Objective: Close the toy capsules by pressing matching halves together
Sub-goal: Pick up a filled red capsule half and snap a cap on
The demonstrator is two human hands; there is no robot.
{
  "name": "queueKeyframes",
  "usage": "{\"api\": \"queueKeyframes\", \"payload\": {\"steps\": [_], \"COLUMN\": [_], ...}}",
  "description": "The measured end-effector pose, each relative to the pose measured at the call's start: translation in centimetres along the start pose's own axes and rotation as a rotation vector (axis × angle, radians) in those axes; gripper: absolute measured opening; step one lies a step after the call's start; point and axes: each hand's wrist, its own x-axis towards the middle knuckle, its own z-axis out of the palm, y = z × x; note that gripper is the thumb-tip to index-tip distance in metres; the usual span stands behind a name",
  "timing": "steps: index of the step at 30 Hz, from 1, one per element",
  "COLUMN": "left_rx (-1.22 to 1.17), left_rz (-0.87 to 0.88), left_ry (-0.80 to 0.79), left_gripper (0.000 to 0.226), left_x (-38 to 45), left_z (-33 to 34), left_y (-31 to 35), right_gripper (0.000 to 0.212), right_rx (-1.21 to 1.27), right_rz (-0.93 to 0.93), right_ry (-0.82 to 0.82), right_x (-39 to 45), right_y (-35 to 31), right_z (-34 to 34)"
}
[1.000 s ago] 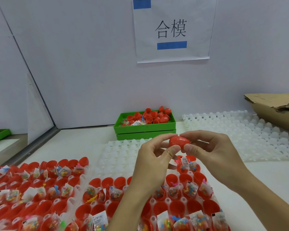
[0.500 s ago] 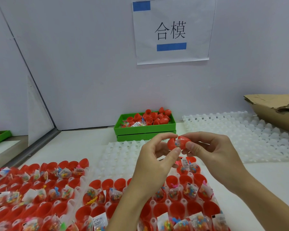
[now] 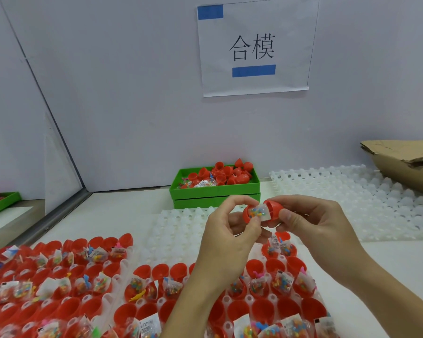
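Head view, green bin (image 3: 215,191) — seemingly capsule halves (image 3: 224,175)

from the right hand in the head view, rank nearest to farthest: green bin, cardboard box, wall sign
Measured from the right hand, which pinches a red capsule half:
1. green bin, just behind and left of the hand on the table.
2. cardboard box, far right edge.
3. wall sign, high up on the back wall.

Red capsule halves (image 3: 263,213) apart, toy packet (image 3: 259,212) between
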Motion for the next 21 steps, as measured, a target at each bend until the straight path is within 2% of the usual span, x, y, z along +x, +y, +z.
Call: {"api": "queueKeyframes", "payload": {"steps": [3,9,21], "left_rx": [-0.014,-0.025,0.074], "left_rz": [0.006,0.018,0.097], "left_ry": [-0.007,-0.002,0.063], "left_gripper": [0.017,0.023,0.019], "left_x": [-0.05,-0.15,-0.23], "left_z": [0.01,0.03,0.44], "left_y": [0.14,0.42,0.15], "right_gripper": [0.019,0.02,0.019], "right_rx": [0.022,0.075,0.05], "right_rz": [0.011,0.025,0.047], "right_ry": [0.006,0.0,0.01], "right_x": [-0.02,0.01,-0.05], "right_y": [0.03,0.26,0.37], "right_z": [-0.02,0.0,0.33]}}
